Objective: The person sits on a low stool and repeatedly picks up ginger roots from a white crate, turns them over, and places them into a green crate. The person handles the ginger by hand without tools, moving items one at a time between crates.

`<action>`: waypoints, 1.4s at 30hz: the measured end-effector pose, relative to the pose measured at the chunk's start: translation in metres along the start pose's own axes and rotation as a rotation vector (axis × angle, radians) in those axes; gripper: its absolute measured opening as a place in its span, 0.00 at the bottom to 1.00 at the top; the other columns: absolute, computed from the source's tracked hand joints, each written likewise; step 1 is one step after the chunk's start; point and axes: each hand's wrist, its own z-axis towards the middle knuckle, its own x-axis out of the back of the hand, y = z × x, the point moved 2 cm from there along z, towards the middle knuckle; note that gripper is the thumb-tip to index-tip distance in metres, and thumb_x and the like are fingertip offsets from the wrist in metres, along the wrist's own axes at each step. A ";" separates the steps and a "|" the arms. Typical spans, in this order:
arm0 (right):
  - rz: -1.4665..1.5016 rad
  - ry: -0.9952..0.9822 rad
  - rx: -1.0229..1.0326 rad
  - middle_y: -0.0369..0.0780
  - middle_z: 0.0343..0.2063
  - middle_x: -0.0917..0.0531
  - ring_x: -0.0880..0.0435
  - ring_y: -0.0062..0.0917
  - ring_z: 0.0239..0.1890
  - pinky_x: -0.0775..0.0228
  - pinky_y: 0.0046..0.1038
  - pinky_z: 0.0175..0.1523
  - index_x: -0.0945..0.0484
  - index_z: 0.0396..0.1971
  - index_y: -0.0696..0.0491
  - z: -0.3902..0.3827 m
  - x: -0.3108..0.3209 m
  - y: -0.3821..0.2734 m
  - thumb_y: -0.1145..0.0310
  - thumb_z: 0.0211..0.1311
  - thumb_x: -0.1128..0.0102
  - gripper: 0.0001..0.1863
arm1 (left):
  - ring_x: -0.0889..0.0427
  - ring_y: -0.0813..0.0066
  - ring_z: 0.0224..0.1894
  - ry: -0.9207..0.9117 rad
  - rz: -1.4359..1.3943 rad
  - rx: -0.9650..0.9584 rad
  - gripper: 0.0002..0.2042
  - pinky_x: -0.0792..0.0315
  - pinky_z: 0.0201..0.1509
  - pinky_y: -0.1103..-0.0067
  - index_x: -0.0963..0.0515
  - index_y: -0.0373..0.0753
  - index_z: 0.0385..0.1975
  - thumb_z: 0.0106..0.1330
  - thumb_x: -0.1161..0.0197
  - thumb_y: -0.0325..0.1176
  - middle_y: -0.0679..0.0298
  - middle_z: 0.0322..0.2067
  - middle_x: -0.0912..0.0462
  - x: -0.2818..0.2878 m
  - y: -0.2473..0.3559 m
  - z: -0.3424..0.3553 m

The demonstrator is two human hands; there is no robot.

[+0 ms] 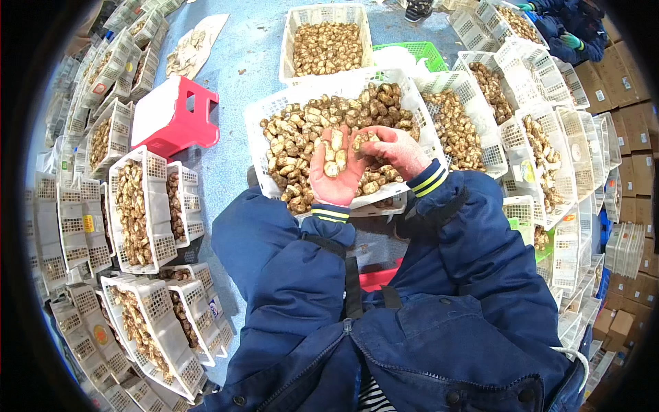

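In front of me a wide white plastic crate [255, 130] is heaped with small brown, earthy tubers [288, 161], whose exact kind I cannot make out. My left hand [334, 190] is held palm up over the near part of the heap, with several paler tubers [331, 169] resting in it. Just to its right, my right hand [403, 152] is closed, thumb and fingers pinching a single tuber [362, 140] beside the left fingers. Its lower fingers partly hide what is beneath them.
Another filled white crate [286, 44] stands beyond, near a green crate [431, 53]. Stacked white crates [159, 213] line both sides. A pink stool [192, 122] stands left on the blue floor [240, 41]. Cardboard boxes [621, 79] and a co-worker's gloved hand [571, 41] appear far right.
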 end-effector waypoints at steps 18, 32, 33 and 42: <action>0.064 0.115 0.116 0.37 0.35 0.17 0.21 0.17 0.33 0.29 0.18 0.38 0.29 0.57 0.57 -0.012 0.016 -0.026 0.60 0.68 0.44 0.23 | 0.29 0.51 0.59 0.206 -0.111 -0.012 0.22 0.34 0.64 0.54 0.30 0.45 0.58 0.70 0.47 0.50 0.53 0.54 0.25 -0.015 0.001 -0.006; -0.019 0.154 0.109 0.36 0.35 0.17 0.22 0.14 0.27 0.33 0.16 0.30 0.31 0.59 0.57 -0.010 0.017 -0.025 0.62 0.64 0.40 0.26 | 0.23 0.54 0.53 0.176 0.070 0.235 0.23 0.24 0.54 0.59 0.31 0.34 0.57 0.72 0.51 0.46 0.49 0.53 0.24 0.006 0.004 -0.007; 0.053 0.106 0.107 0.37 0.37 0.17 0.22 0.15 0.29 0.31 0.17 0.32 0.32 0.60 0.57 -0.009 0.018 -0.024 0.63 0.64 0.41 0.26 | 0.23 0.54 0.53 0.235 0.031 0.226 0.22 0.23 0.54 0.60 0.30 0.35 0.56 0.72 0.51 0.45 0.49 0.52 0.24 0.010 0.007 -0.006; 0.160 -0.088 0.170 0.45 0.45 0.18 0.18 0.27 0.43 0.26 0.28 0.49 0.33 0.59 0.59 -0.007 0.030 -0.012 0.62 0.64 0.39 0.27 | 0.63 0.50 0.75 0.068 0.322 -0.014 0.44 0.53 0.73 0.54 0.62 0.43 0.72 0.65 0.43 0.55 0.48 0.72 0.69 -0.099 0.063 0.117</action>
